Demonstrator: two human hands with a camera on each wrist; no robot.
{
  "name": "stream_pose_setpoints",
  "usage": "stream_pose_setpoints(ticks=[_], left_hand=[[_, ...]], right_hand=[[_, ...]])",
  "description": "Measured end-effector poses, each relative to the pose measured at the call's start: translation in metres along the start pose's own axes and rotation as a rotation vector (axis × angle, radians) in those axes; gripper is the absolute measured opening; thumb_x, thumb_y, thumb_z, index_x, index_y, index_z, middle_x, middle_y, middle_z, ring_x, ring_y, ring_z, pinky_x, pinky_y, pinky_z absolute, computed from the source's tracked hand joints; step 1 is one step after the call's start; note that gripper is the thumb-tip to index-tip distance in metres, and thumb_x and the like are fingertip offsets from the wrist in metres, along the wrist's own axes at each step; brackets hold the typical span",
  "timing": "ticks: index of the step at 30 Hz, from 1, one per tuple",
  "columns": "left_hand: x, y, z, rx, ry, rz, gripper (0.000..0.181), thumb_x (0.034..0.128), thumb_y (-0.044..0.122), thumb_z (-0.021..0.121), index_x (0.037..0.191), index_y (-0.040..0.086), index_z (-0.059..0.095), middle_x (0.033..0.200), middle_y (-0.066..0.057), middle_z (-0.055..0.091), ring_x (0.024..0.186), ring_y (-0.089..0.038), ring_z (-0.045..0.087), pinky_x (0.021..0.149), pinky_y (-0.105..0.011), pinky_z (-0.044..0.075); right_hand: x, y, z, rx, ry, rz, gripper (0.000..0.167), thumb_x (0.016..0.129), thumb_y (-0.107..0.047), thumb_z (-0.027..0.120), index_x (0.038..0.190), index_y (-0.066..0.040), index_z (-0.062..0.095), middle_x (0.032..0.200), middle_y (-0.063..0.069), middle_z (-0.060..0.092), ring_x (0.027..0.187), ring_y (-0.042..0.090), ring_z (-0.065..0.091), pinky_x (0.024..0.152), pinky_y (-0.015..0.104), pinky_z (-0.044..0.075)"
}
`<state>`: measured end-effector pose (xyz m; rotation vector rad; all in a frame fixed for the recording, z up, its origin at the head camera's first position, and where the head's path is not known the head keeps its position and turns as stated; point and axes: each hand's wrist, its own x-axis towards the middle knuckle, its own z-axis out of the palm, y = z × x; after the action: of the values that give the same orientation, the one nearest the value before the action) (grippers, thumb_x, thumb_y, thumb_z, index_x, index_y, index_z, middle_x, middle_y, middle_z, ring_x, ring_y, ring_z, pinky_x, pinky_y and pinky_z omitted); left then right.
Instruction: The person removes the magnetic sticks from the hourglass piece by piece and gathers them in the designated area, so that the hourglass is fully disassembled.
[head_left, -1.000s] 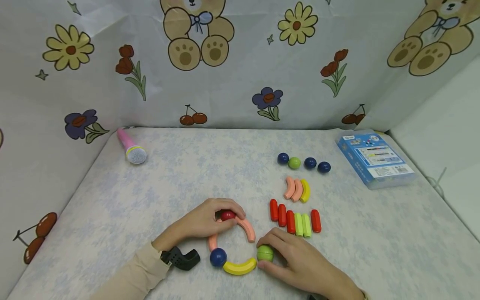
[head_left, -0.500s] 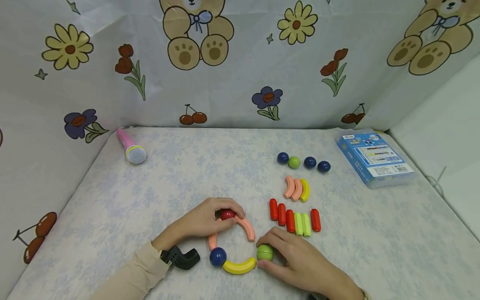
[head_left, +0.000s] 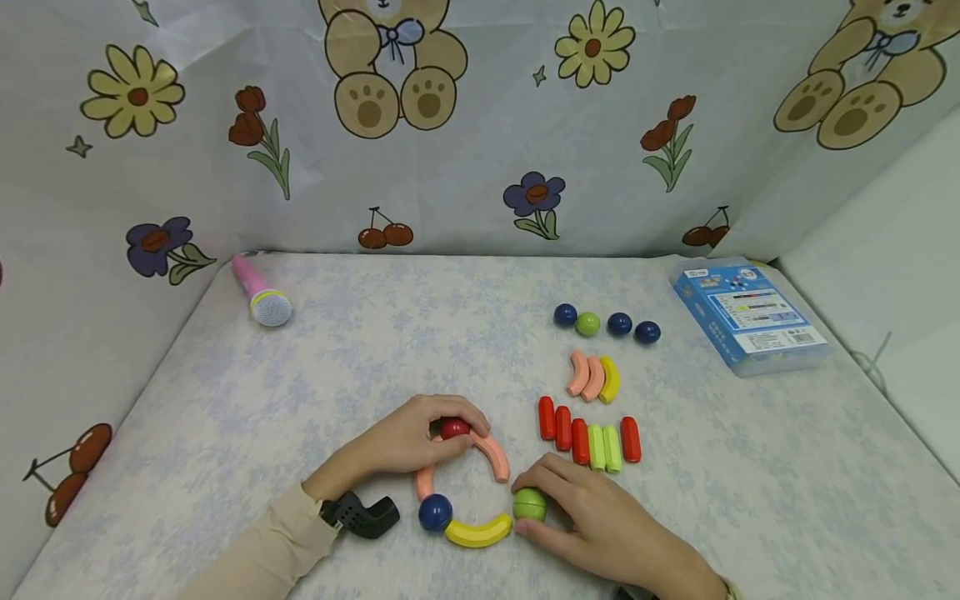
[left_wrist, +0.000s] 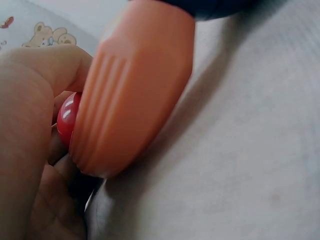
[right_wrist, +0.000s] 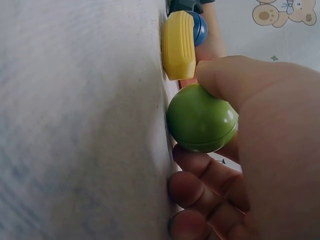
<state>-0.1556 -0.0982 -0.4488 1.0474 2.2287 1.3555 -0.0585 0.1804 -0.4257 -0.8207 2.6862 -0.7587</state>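
My left hand [head_left: 420, 437] holds a red ball [head_left: 454, 428] between thumb and fingers, low over the table. One curved pink piece [head_left: 492, 457] extends right from that ball. Another curved pink piece [left_wrist: 135, 85], partly hidden by the hand in the head view, leads down to a dark blue ball [head_left: 435, 512]. From the blue ball a curved yellow piece [head_left: 480, 532] runs right. My right hand [head_left: 592, 521] grips a green ball [head_left: 529, 505] with curled fingers and thumb. In the right wrist view the yellow piece [right_wrist: 179, 45] lies just beyond the green ball.
Right of centre lie several red sticks [head_left: 562, 428] and two light green sticks [head_left: 604, 448]. Behind them are short curved pieces [head_left: 593, 379], then a row of balls [head_left: 619, 324]. A blue-labelled plastic box [head_left: 750, 317] lies at back right, a pink microphone [head_left: 262, 293] at back left.
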Motion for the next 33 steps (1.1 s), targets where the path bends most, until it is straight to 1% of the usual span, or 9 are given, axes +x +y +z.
stream_pose_setpoints(ticks=[8,14,18,25,33], left_hand=[[-0.0004,0.0003,0.0001,0.005,-0.002,-0.011,0.019,0.0997,0.017,0.067,0.114,0.028,0.074,0.119,0.014,0.070,0.116,-0.008,0.063,0.095,-0.027,0.053],[-0.0005,0.0001,0.0003,-0.002,-0.004,0.000,0.018,0.1006,0.018,0.067,0.115,0.026,0.074,0.120,0.011,0.071,0.115,-0.010,0.064,0.094,-0.028,0.054],[-0.0003,-0.0009,0.0004,0.004,-0.004,-0.012,0.019,0.1003,0.017,0.067,0.114,0.029,0.074,0.120,0.013,0.070,0.115,-0.008,0.064,0.093,-0.027,0.053],[-0.0002,-0.0018,0.0003,0.006,-0.002,0.005,0.019,0.1000,0.017,0.067,0.115,0.025,0.074,0.120,0.010,0.071,0.114,-0.009,0.064,0.092,-0.026,0.053],[-0.0006,-0.0002,-0.0002,0.011,0.002,0.006,0.018,0.1000,0.018,0.067,0.114,0.024,0.075,0.120,0.010,0.071,0.115,-0.010,0.064,0.094,-0.027,0.053]], right_hand=[[0.0003,0.0003,0.0005,-0.005,-0.005,-0.004,0.037,0.098,-0.065,0.056,0.118,-0.034,0.066,0.106,-0.023,0.058,0.089,-0.004,0.053,0.084,0.028,0.055],[0.0001,-0.0001,0.0005,-0.018,0.000,-0.011,0.037,0.099,-0.064,0.055,0.118,-0.034,0.066,0.107,-0.023,0.058,0.090,-0.004,0.054,0.084,0.029,0.056],[-0.0001,-0.0007,0.0000,-0.024,-0.003,-0.004,0.038,0.099,-0.065,0.055,0.118,-0.035,0.066,0.107,-0.023,0.058,0.090,-0.004,0.054,0.084,0.030,0.056],[-0.0002,-0.0010,-0.0004,-0.027,-0.002,-0.009,0.037,0.099,-0.063,0.055,0.119,-0.034,0.067,0.108,-0.023,0.058,0.090,-0.004,0.054,0.084,0.030,0.056],[0.0002,-0.0001,0.0007,-0.035,0.015,-0.026,0.035,0.100,-0.061,0.057,0.119,-0.033,0.067,0.108,-0.024,0.058,0.090,-0.005,0.054,0.084,0.029,0.055]])
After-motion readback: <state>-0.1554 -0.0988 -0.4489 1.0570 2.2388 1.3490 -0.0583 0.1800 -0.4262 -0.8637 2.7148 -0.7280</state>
